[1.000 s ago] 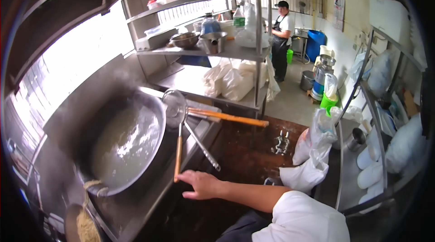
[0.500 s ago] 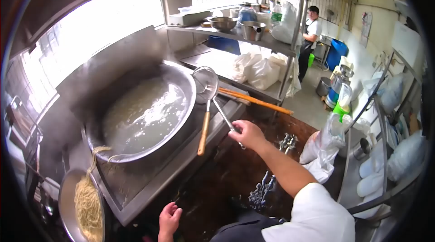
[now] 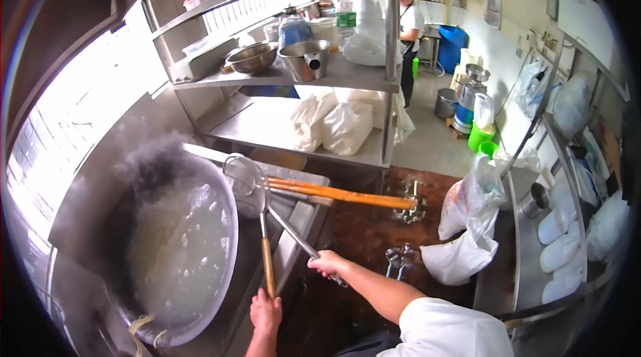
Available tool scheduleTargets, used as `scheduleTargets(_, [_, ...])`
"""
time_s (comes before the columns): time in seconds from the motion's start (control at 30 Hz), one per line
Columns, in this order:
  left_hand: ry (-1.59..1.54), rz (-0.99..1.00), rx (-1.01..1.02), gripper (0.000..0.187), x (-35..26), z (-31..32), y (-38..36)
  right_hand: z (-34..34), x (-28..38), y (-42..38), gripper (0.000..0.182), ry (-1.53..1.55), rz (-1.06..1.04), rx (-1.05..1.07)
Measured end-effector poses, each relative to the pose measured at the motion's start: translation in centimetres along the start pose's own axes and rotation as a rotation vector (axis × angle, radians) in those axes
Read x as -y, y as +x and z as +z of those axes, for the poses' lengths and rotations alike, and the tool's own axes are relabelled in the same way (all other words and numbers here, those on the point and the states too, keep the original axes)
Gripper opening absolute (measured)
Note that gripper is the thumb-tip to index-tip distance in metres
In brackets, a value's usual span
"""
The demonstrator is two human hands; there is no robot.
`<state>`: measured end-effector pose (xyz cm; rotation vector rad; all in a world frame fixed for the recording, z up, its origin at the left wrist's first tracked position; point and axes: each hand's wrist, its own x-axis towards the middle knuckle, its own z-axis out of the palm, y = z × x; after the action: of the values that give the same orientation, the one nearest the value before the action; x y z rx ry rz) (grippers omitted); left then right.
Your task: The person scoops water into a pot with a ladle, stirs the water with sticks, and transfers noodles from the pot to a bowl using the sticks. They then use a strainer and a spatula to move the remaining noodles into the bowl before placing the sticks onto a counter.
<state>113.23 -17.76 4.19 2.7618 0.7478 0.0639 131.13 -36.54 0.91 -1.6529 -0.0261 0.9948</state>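
Note:
My right hand (image 3: 327,265) is closed around the metal handle (image 3: 294,233) of a wire strainer. My left hand (image 3: 266,311) has its fingers wrapped on the lower end of a wooden strainer handle (image 3: 268,265). The round mesh heads (image 3: 246,183) overlap at the right rim of a large wok (image 3: 233,240). Steam rises from the wok, where cloudy water (image 3: 190,260) bubbles and pale strands show under the surface. A few noodles (image 3: 139,325) hang over its near rim.
Long wooden sticks (image 3: 347,195) lie beside the strainers, jutting past the stove edge. Behind stands a metal shelf (image 3: 354,76) with bowls and white bags. White sacks (image 3: 461,250) rest at right on the wet brown floor (image 3: 360,237). A person (image 3: 408,40) stands farther back.
My left hand has come up and taken hold of the wooden strainer handle. My right hand keeps its grip on the metal handle. The view has turned right; the noodle bowl left the frame.

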Motion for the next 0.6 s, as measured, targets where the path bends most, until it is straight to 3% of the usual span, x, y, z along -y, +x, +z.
scheduleTargets(0.17, [-0.06, -0.072, 0.114, 0.053, -0.1, 0.1, 1.1, -0.7, 1.7, -1.1, 0.024, -0.126, -0.053, -0.043])
scheduleTargets(0.27, [-0.311, -0.103, -0.055, 0.042, -0.4, -1.0, 0.0, -1.3, 2.2, -1.5, 0.027, -0.052, -0.042, -0.036])
scheduleTargets(0.33, [-0.382, -0.128, -0.053, 0.04, -0.2, -2.2, -0.9, -3.5, 2.6, -1.6, 0.024, -0.066, -0.065, -0.049])
scheduleTargets(0.37, [-0.482, -0.195, 0.052, 0.039, 0.2, -2.2, -1.3, -4.5, 4.4, -3.5, 0.023, -0.085, -0.091, -0.08])
scheduleTargets(0.4, [-0.486, -0.224, 0.065, 0.041, 0.0, -2.4, -2.7, -6.3, 5.6, -3.7, 0.022, -0.197, -0.17, -0.155])
scheduleTargets(0.5, [-0.428, -0.257, 0.07, 0.045, -0.6, -1.8, -3.1, -8.3, 6.6, -3.1, 0.022, -0.162, -0.247, -0.216])
scheduleTargets(0.6, [-0.402, -0.208, -0.039, 0.045, -0.4, -0.2, -2.2, -8.9, 7.8, -3.7, 0.024, -0.179, -0.289, -0.283])
